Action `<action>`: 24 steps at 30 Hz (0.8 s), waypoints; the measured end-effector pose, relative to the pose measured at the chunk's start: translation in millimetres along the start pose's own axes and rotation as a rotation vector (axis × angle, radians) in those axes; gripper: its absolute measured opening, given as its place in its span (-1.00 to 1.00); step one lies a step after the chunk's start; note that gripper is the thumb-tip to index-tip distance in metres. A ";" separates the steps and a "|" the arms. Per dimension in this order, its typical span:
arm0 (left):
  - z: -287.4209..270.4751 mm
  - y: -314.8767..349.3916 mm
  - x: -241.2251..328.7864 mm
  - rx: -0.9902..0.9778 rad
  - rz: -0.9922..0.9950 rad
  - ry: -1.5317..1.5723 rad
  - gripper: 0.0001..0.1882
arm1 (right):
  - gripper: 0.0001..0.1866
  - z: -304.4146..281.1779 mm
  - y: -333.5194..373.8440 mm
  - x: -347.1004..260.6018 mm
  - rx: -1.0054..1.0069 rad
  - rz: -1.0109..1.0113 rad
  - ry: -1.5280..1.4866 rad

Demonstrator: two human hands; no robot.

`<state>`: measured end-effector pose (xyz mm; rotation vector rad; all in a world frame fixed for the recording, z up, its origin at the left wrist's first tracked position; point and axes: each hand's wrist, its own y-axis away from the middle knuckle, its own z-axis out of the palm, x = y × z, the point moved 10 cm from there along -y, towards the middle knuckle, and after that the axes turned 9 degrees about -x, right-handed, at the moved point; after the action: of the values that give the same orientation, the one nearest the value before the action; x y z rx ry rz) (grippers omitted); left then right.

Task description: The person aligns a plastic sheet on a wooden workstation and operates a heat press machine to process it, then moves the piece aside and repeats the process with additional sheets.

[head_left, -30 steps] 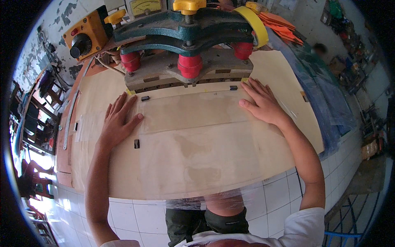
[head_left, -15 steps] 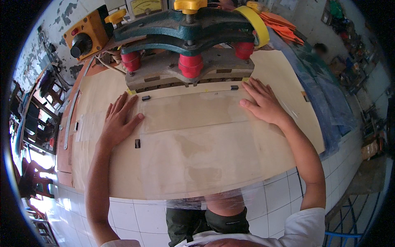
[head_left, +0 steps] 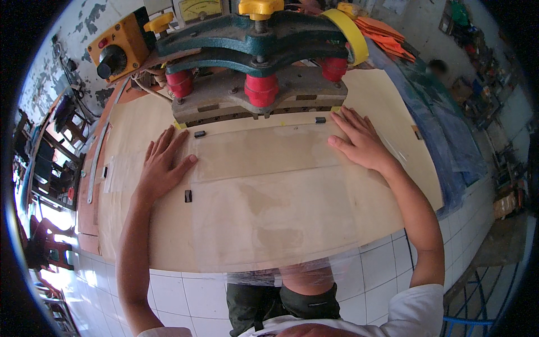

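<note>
A sheet of clear plastic film (head_left: 269, 196) lies on the pale board (head_left: 382, 208), its near end hanging over the front edge by my legs. My left hand (head_left: 165, 163) rests flat near the film's left edge, fingers spread. Flat on the right side is my right hand (head_left: 358, 139), its thumb by the film and its fingertips close to the press. Neither hand grips anything. Just beyond them stands a press with a dark green arm (head_left: 236, 42), red insulators (head_left: 261, 90) and a grey metal bar (head_left: 224, 101). Small black blocks (head_left: 200, 134) sit along the film's far edge.
A yellow control box with a black knob (head_left: 106, 62) stands at the back left, beside a dial gauge (head_left: 199, 8). Yellow tape (head_left: 351, 36) hangs at the press's right end, near folded orange material (head_left: 384, 33). Blue plastic sheeting (head_left: 449, 151) covers the right side. A metal ruler (head_left: 98, 163) lies left.
</note>
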<state>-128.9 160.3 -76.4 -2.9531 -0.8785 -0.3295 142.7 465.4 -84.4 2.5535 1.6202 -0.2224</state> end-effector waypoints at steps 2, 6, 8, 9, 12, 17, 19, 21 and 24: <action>0.1 0.1 -0.4 0.001 0.002 0.002 -0.26 | -0.21 0.1 -0.3 0.3 0.000 -0.002 -0.002; -0.4 0.4 0.3 0.009 0.009 0.004 -0.27 | -0.21 -1.0 0.1 -0.8 0.003 -0.001 0.000; -0.3 0.4 -0.2 0.011 0.009 0.005 -0.27 | -0.21 -2.5 0.5 -2.8 0.004 -0.001 0.000; 0.1 0.4 -1.1 0.012 0.009 0.006 -0.27 | -0.24 -2.1 0.4 -3.6 -0.012 0.013 0.005; 0.0 0.0 -0.4 0.011 0.013 0.014 -0.27 | -0.27 -1.3 0.9 -3.0 -0.028 0.028 0.011; -1.1 0.7 0.3 0.016 0.008 0.018 -0.27 | -0.26 -1.4 1.4 -2.6 -0.032 0.029 0.014; -1.3 0.8 1.2 0.017 0.009 0.023 -0.27 | -0.26 -1.7 1.3 -2.4 -0.025 0.022 0.020; -1.2 1.6 0.3 0.014 0.007 0.024 -0.27 | -0.26 -0.8 0.5 -3.4 -0.028 0.019 0.015; -1.1 0.9 0.7 0.011 0.009 0.026 -0.26 | -0.24 1.8 -0.3 1.4 0.001 0.002 0.015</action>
<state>-128.1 159.8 -75.1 -2.9349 -0.8615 -0.3615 142.9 466.5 -86.5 2.5636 1.6231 -0.2040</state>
